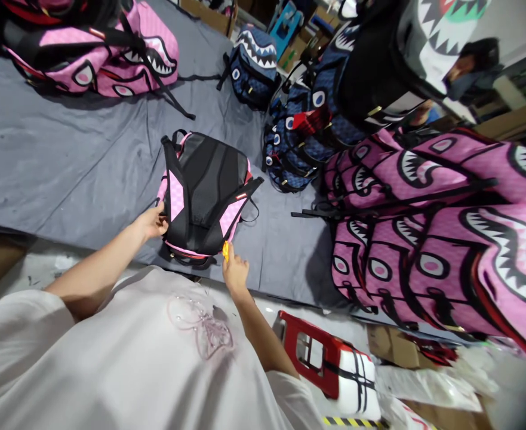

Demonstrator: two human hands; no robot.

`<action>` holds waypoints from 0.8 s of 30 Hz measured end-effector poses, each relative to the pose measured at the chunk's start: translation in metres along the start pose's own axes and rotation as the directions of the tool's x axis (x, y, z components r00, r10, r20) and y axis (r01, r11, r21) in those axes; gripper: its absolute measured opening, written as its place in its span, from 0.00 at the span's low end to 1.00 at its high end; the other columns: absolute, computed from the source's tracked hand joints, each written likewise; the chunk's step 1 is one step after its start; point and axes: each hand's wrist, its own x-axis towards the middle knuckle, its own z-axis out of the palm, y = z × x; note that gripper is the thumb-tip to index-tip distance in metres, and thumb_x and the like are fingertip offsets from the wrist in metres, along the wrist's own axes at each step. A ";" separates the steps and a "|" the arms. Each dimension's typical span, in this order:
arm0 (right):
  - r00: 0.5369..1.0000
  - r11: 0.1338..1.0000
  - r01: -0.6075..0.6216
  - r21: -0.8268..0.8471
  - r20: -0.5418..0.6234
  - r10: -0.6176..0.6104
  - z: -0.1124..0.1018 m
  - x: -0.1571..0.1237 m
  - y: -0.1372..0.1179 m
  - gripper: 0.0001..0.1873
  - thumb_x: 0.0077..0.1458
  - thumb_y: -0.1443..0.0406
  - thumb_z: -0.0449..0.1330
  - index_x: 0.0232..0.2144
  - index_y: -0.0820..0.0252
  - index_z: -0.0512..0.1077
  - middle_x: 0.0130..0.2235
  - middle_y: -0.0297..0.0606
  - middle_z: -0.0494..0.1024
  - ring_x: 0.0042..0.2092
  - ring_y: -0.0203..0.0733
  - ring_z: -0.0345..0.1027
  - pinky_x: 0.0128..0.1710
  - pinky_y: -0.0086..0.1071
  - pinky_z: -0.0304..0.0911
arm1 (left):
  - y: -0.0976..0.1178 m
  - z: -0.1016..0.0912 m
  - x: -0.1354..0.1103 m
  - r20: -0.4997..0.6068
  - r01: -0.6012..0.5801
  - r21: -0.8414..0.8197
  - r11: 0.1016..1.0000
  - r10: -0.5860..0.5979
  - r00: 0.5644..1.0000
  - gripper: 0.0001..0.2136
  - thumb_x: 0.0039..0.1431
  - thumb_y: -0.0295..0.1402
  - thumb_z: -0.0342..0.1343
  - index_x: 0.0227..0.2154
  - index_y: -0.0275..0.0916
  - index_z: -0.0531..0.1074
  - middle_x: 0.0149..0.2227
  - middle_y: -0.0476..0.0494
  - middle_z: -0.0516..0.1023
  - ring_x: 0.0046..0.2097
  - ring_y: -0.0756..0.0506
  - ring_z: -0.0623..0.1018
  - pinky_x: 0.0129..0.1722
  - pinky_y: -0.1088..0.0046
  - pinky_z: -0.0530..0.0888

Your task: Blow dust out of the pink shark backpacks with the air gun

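Observation:
A pink and black backpack (205, 191) lies back-side up on the grey cloth-covered table (74, 161), straps toward me. My left hand (153, 222) is closed on the backpack's lower left edge. My right hand (234, 267) hovers at its lower right corner, fingers pinched round a small yellow-orange tool (225, 251) that I cannot name more exactly.
A stack of pink shark-mouth backpacks (442, 239) fills the right side. Blue shark backpacks (289, 137) pile up behind it, and another pink one (101, 60) lies far left. A red and white stool (329, 364) stands on the floor at my right. A person's head (473, 65) shows at top right.

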 end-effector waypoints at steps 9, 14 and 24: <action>1.000 0.996 -0.003 0.088 0.011 0.002 0.013 0.008 0.001 0.32 0.68 0.64 0.49 0.71 0.59 0.50 0.42 0.47 0.74 0.43 0.45 0.67 0.49 0.38 0.57 | -0.015 0.005 -0.008 0.097 0.002 -0.158 0.987 0.014 0.995 0.22 0.68 0.50 0.45 0.39 0.35 0.72 0.32 0.38 0.78 0.35 0.42 0.82 0.35 0.66 0.81; 1.000 0.980 -0.001 0.198 -0.009 0.003 0.022 0.010 0.003 0.32 0.67 0.68 0.48 0.71 0.58 0.51 0.42 0.44 0.73 0.45 0.44 0.68 0.52 0.36 0.59 | -0.020 0.007 0.006 0.112 0.011 -0.159 0.987 0.007 0.994 0.21 0.67 0.49 0.49 0.47 0.34 0.72 0.34 0.36 0.81 0.35 0.40 0.83 0.39 0.60 0.83; 0.998 0.960 -0.058 0.273 -0.010 0.063 0.026 0.014 -0.003 0.31 0.67 0.67 0.51 0.70 0.55 0.54 0.44 0.45 0.74 0.44 0.43 0.73 0.42 0.30 0.65 | -0.035 -0.008 0.040 0.263 -0.054 -0.140 0.989 0.090 0.961 0.28 0.67 0.53 0.42 0.58 0.37 0.70 0.40 0.36 0.84 0.43 0.36 0.84 0.45 0.55 0.82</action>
